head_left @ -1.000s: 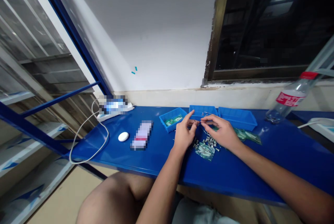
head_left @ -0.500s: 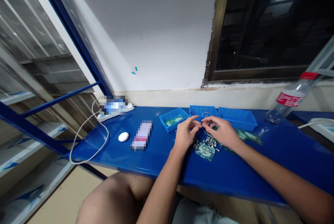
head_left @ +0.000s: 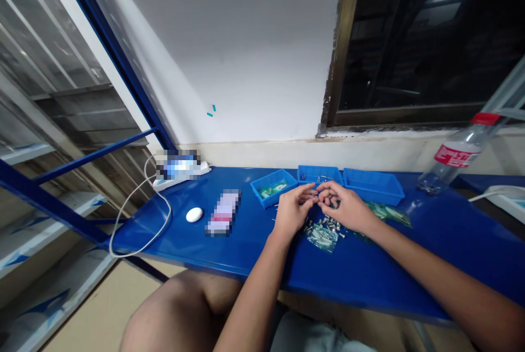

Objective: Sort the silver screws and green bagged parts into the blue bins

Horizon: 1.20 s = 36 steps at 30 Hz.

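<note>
My left hand and my right hand meet fingertip to fingertip over the blue table. Both have curled, pinching fingers; whatever small thing lies between them is too small to make out. Just below, a heap of small metal screws spills round a clear bag with metal parts. Past my right wrist lies a greenish plastic bag, partly covered by that arm. Behind my hands stand a left blue bin holding a bag, a middle blue bin with a few metal pieces, and a right blue bin.
A white oval object and a blurred phone-sized object lie on the left. A white cable loops over the table edge near a power strip. A red-capped plastic bottle stands at the right.
My right hand's fingers have shifted and curled inward more, its thumb lower and apart from the left fingertips. My left hand stays nearly in place.
</note>
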Each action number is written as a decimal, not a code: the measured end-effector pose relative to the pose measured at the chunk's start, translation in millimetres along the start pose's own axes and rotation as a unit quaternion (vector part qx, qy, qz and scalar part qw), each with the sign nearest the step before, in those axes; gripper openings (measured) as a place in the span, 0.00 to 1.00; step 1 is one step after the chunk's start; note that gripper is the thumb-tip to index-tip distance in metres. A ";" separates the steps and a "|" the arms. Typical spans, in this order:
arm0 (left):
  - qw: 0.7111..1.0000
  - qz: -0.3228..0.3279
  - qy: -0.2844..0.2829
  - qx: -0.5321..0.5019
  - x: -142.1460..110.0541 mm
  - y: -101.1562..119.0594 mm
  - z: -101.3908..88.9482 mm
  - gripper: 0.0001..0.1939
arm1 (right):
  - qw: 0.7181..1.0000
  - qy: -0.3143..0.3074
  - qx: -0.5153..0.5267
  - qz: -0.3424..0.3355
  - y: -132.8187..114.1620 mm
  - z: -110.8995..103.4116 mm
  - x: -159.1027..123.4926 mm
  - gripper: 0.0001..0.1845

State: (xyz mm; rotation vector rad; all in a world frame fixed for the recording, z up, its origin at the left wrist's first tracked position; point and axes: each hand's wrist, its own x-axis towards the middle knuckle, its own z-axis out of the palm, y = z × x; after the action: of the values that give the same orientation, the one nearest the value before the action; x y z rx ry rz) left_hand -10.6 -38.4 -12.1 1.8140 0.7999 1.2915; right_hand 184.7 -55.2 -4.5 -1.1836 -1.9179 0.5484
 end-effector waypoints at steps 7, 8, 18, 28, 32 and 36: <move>0.994 0.021 0.015 0.110 -1.4 16.0 -3.3 0.19 | 0.999 0.048 -0.009 -0.010 -8.6 -1.9 -1.1 0.14; 0.992 0.010 0.010 0.127 -2.0 18.2 -3.7 0.19 | 0.998 0.062 -0.014 -0.009 -9.3 -3.0 -1.1 0.11; 0.999 -0.014 -0.013 0.049 -3.3 14.7 -2.7 0.22 | 0.995 0.046 -0.047 -0.069 -5.5 -3.1 0.9 0.10; 0.996 -0.019 0.013 0.081 -3.3 14.3 -5.6 0.29 | 0.995 0.045 -0.046 -0.073 -12.2 -1.7 0.6 0.12; 0.993 -0.011 0.004 0.114 -4.1 15.3 -5.5 0.32 | 0.994 0.060 -0.041 -0.084 -10.0 -0.9 1.1 0.12; 0.991 -0.002 -0.010 0.137 -5.3 14.5 -4.8 0.35 | 0.995 0.049 -0.040 -0.071 -8.2 -1.0 1.1 0.11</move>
State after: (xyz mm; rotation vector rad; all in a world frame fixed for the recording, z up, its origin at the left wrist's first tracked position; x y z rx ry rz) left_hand -15.8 -49.3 -1.3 2.0328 1.0099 1.2055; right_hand 180.9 -58.2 2.3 -1.0936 -1.9376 0.3337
